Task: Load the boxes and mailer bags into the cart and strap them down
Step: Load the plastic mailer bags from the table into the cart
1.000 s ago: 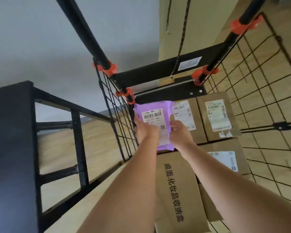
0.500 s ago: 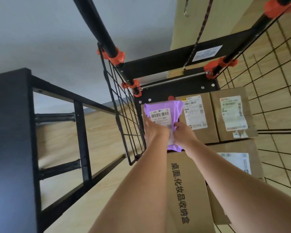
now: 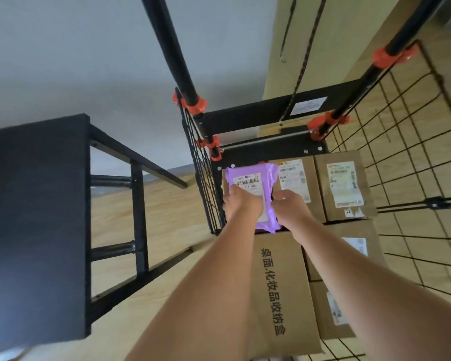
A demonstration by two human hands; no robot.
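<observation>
Wooden floor (image 3: 167, 204), cart (image 3: 245, 118), hands (left hand (image 3: 242, 205), right hand (image 3: 289, 207)) gripping purple mailer bag (image 3: 250, 173), box (image 3: 279, 290) printed 桌面·化妆品收纳盒

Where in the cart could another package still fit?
The tops of the far middle box and far right box are bare, between the purple mailer bag and the right wire wall. The far left corner is crowded: the left hand and right hand both hold the mailer there. No bare cart floor shows.
</observation>
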